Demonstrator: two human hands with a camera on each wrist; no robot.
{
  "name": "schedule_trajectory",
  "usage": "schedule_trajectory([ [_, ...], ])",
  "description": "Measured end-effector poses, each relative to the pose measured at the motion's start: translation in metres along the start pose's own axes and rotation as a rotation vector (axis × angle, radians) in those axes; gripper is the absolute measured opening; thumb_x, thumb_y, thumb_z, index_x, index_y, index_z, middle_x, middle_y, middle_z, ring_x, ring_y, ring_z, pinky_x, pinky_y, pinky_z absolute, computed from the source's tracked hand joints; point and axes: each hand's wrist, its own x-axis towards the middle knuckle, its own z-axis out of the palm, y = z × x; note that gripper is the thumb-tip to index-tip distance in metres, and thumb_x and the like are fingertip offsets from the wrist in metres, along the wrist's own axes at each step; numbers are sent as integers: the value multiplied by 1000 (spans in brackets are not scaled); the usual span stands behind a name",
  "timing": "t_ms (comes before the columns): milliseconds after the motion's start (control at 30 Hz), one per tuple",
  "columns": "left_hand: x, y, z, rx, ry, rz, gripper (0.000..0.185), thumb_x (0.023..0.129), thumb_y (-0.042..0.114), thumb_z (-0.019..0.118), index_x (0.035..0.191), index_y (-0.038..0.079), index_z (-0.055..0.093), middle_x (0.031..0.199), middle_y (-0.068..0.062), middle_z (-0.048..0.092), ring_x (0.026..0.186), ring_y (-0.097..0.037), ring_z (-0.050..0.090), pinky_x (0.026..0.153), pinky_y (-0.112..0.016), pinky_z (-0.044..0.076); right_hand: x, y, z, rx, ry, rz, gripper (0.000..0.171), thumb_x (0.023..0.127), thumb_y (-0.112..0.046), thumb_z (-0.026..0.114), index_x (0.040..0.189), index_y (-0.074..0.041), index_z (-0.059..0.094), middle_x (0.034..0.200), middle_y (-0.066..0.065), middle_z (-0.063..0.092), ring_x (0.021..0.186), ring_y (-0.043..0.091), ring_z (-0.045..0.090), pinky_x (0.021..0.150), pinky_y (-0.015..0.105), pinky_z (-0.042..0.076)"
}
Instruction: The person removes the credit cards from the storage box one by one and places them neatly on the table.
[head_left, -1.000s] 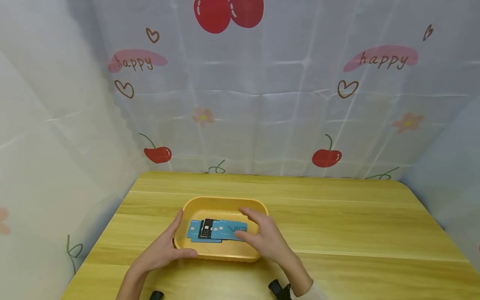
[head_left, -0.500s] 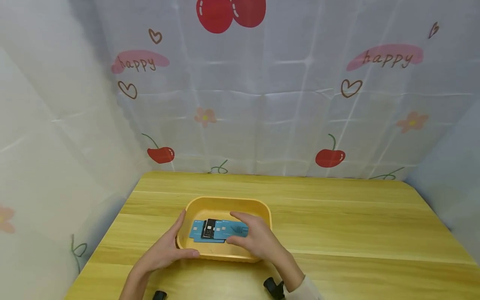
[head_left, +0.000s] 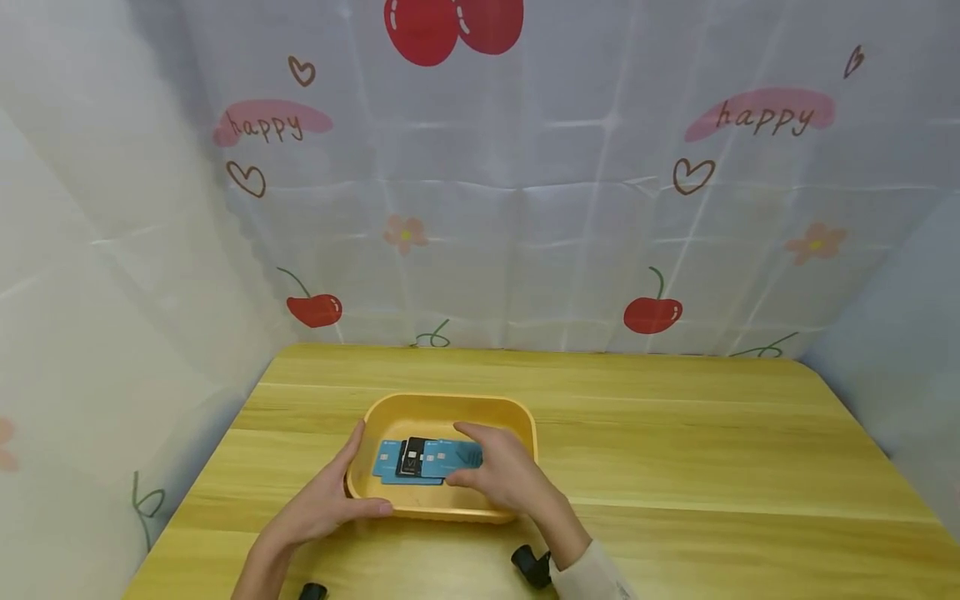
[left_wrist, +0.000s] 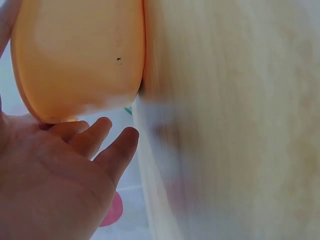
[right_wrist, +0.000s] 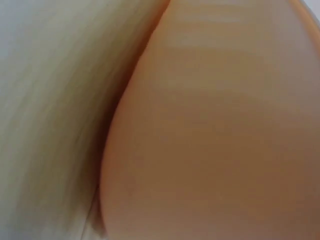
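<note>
A shallow yellow plastic tray (head_left: 420, 499) rests on the table in the head view. Inside it lie several overlapping bank-style cards, blue cards (head_left: 438, 469) with a black card (head_left: 413, 458) among them. My left hand (head_left: 311, 508) holds the tray's left end, thumb along the front rim. The left wrist view shows my left hand (left_wrist: 60, 170) against the end wall of the tray (left_wrist: 80, 55), fingertips reaching past it. Over the tray's right part, my right hand (head_left: 510, 471) has thumb and forefinger spread around the right-hand blue cards, partly covering them. Only the tray's outer wall (right_wrist: 215, 140) fills much of the right wrist view.
The wood-grain table (head_left: 697, 442) extends around the tray. Behind it hangs a white curtain (head_left: 517, 267) printed with cherries and hearts. Black fittings (head_left: 529, 567) show near my right wrist and by my left forearm.
My right hand has moved left and inward over the cards, covering more of the rightmost blue card. My left hand stays on the tray. The cards look unmoved.
</note>
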Motion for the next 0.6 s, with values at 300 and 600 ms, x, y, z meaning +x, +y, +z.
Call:
schedule_trajectory([
  [300, 1, 0, 0, 1, -13, -7, 124, 79, 30, 84, 158, 8, -9, 163, -19, -4, 146, -36, 13, 112, -53, 18, 9, 3, 7, -7, -7, 69, 69, 79, -22, 85, 139, -1, 55, 136, 13, 58, 122, 33, 55, 96, 48, 46],
  [600, 1, 1, -1, 12, -15, -17, 123, 80, 31, 84, 158, 8, -9, 162, -20, -3, 145, -37, 18, 111, -52, 21, 13, 2, 9, -26, -14, 99, 70, 78, -21, 85, 138, 0, 56, 136, 15, 57, 124, 33, 53, 99, 47, 44],
])
